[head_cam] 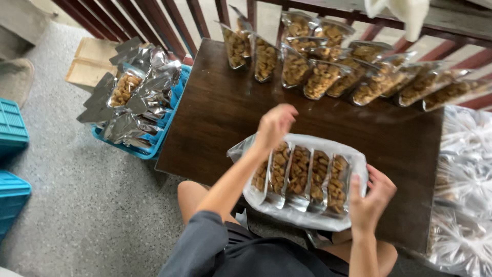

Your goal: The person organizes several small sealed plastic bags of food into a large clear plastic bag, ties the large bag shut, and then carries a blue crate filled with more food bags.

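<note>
A large clear plastic bag [307, 218] lies on the near edge of the dark wooden table [215, 118], with several snack pouches [300, 172] lined up inside it. My right hand [370, 197] holds the bag's right end, thumb on top. My left hand [275, 124] hovers above the bag's left end with fingers loosely curled, holding nothing. Filled snack pouches [320, 77] with silver backs stand in rows along the far side of the table.
A blue crate [171, 110] full of silver pouches [136, 97] sits on the floor left of the table. Teal crates [11, 128] stand at the far left. Clear plastic bags [464, 174] pile at the right. A red railing [169, 20] runs behind.
</note>
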